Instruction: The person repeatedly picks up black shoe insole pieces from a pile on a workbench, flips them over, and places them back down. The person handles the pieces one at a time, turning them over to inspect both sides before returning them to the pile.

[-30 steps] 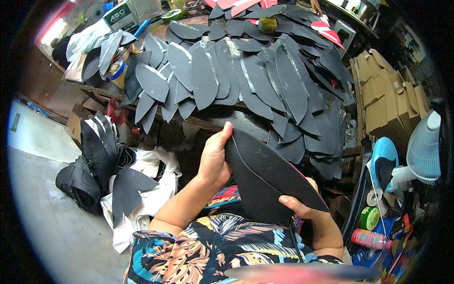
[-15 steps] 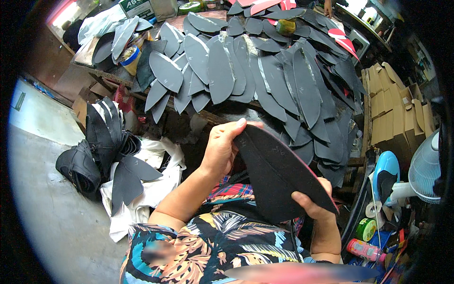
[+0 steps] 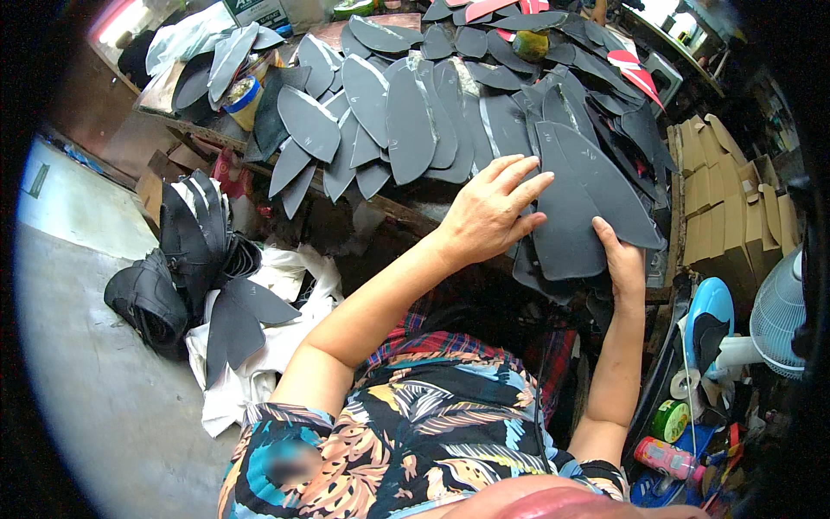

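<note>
A broad dark grey panel (image 3: 581,208), rounded at the top and pointed at its right corner, has a seam running down it and small pale marks. My right hand (image 3: 624,264) grips its lower right edge, thumb on top and the other fingers hidden beneath. At its upper left edge is my left hand (image 3: 494,212), open with fingers stretched out; whether the fingertips touch the panel I cannot tell. Under and beyond the panel, many similar leaf-shaped dark panels (image 3: 411,121) lie overlapping on the worktable, some with whitish strips along an edge.
Bundled black pieces (image 3: 147,303) and a white cloth (image 3: 229,406) lie at the left. A yellow-and-blue tub (image 3: 244,99) stands at the table's far left. On the right are stacked cardboard pieces (image 3: 713,190), a white fan (image 3: 778,320) and a pink bottle (image 3: 666,457).
The panel has moved away from my body, up and right over the table, and its grey face now shows instead of the black one. My left hand has released its top corner.
</note>
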Demonstrator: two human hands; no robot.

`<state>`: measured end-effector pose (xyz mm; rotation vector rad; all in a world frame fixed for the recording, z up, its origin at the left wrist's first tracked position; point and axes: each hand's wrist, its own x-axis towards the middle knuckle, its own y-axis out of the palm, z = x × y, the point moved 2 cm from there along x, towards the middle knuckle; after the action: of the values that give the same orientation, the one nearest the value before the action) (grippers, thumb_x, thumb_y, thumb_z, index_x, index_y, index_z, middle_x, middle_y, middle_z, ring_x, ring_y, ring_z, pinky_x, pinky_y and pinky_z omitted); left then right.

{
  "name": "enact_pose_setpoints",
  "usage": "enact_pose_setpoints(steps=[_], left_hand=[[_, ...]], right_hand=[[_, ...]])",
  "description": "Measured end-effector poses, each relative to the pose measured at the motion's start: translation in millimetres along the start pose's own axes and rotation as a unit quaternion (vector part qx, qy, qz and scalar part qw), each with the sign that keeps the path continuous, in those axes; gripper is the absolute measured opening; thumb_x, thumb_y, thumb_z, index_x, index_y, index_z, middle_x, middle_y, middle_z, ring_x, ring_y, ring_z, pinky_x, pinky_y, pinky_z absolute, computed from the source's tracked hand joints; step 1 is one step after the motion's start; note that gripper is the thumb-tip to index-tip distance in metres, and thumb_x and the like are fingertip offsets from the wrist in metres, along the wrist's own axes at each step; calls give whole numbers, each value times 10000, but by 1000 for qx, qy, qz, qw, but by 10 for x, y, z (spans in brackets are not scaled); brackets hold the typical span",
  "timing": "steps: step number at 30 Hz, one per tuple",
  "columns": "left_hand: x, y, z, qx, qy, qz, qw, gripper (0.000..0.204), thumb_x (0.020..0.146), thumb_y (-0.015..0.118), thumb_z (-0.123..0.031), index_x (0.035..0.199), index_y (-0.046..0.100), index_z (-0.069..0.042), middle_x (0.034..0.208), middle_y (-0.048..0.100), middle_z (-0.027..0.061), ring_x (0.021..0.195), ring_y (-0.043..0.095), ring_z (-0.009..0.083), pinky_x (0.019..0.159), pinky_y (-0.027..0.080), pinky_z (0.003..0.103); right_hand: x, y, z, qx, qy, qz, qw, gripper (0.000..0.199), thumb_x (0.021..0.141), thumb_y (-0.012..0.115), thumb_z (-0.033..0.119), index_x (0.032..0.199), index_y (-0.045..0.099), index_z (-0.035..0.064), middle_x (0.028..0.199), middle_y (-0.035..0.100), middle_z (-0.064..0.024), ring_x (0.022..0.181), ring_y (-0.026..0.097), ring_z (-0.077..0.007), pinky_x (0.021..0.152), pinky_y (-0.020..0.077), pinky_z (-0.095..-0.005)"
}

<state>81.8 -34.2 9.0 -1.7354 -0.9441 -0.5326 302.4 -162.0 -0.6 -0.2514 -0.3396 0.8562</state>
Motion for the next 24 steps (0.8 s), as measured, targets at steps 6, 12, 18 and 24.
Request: enact_pose_setpoints(steps=[6, 12, 18, 24], left_hand=[[-90, 228, 88, 85, -13, 55, 995, 530, 880, 687, -345, 1311, 590, -52, 1346, 570, 180, 1301, 490, 368, 1109, 378, 468], [-82, 226, 119, 73, -15, 39, 996, 500, 884, 681, -358, 1241, 615, -14, 1309, 592, 182, 1279, 513, 362, 1101, 385, 463], [-82, 223, 121, 69, -19, 37, 997, 501, 879, 695, -350, 1252, 616, -25, 1316, 598, 169, 1280, 515, 357, 1090, 400, 465], [-87, 218, 122, 75, -21, 45, 996, 505, 897, 682, -347, 1283, 605, -30, 1329, 597, 164, 1289, 512, 354, 1082, 411, 460]], right_hand=[[-66, 14, -84, 32, -8, 7, 999, 508, 852, 790, 266, 1221, 628, -43, 1180, 671, -152, 1046, 634, -239, 932, 496, -365], [-44, -12, -73, 171, 32, 0, 985, 416, 849, 768, 336, 1089, 689, 5, 1020, 685, -85, 912, 637, -178, 788, 505, -318], [-48, -30, -144, 182, 84, 21, 980, 268, 854, 731, 342, 921, 695, 84, 793, 613, 24, 673, 538, -93, 592, 383, -248], [-68, -37, -58, 152, 52, 29, 987, 275, 851, 740, 292, 973, 692, 50, 854, 634, 4, 721, 562, -106, 625, 420, -268]])
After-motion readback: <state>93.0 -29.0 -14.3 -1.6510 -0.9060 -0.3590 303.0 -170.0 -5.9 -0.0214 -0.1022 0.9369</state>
